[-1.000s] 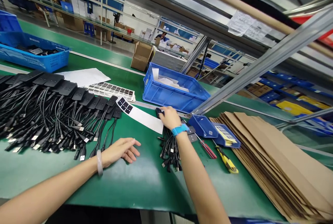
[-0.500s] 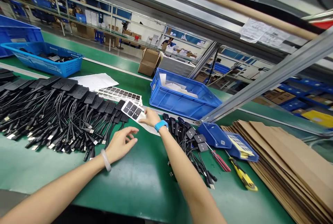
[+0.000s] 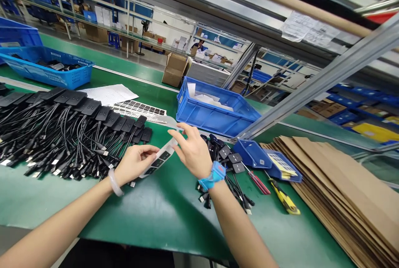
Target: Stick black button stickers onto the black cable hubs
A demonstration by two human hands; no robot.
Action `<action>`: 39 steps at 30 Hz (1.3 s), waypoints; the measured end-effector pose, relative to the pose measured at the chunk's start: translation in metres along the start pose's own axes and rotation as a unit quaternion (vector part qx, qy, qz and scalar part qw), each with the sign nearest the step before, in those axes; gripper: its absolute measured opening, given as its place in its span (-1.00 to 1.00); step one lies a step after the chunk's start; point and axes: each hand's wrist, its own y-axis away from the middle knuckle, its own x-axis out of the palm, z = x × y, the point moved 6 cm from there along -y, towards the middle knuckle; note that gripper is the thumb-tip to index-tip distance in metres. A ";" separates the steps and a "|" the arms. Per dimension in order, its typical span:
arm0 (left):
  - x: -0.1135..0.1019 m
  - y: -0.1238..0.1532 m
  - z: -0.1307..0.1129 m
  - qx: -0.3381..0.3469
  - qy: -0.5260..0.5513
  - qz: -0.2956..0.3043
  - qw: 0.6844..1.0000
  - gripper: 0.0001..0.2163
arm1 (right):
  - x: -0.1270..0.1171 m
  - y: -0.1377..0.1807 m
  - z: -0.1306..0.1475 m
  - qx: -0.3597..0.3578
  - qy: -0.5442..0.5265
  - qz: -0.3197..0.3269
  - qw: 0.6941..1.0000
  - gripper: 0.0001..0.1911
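Observation:
A small sheet of black labels (image 3: 162, 158) on white backing is held up at a slant over the table. My left hand (image 3: 134, 163), with a pale bangle at the wrist, pinches its lower left part between thumb and fingers. At the sheet's upper end is my right hand (image 3: 193, 151), a blue band on its wrist, with thumb and fingertips closed about the whitish edge. Left of my hands lie many black adapter cables (image 3: 90, 108) in a row. Behind the held sheet, more label sheets (image 3: 140, 109) rest in a pile.
A blue crate (image 3: 215, 114) with papers stands behind my right hand. To the right are more black cables (image 3: 226, 153), small blue trays (image 3: 252, 154), a red-handled screwdriver (image 3: 259, 183), a yellow cutter (image 3: 285, 199) and stacked cardboard (image 3: 339, 189). A blue basket (image 3: 59, 74) sits far left.
The label sheet has come nearer and tilted, from my right hand alone to between both hands. My left hand has closed on it. The view has shifted slightly.

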 end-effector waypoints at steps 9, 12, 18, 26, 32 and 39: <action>0.024 0.002 0.023 -0.118 0.195 0.099 0.969 -0.72 | 0.048 0.039 0.004 -0.040 -0.153 -0.010 0.987 -0.78; 0.027 0.000 0.031 -0.094 0.115 0.112 0.983 -0.72 | 0.056 0.046 -0.005 -0.006 -0.202 -0.002 0.979 -0.84; 0.009 -0.009 0.041 -0.066 -0.121 0.030 0.990 -0.80 | 0.039 0.059 -0.047 0.155 -0.352 -0.108 0.917 -0.92; -0.026 -0.025 0.041 -0.063 -0.217 -0.125 0.966 -0.75 | 0.028 0.061 -0.058 0.258 -0.469 -0.213 0.818 -0.86; -0.031 -0.021 0.029 -0.087 -0.045 -0.107 0.989 -0.60 | 0.041 0.059 -0.047 0.277 -0.531 -0.170 0.783 -0.83; 0.031 0.013 0.030 -0.216 0.366 0.163 0.891 -0.31 | 0.053 0.061 -0.047 0.307 -0.641 -0.162 0.685 -0.79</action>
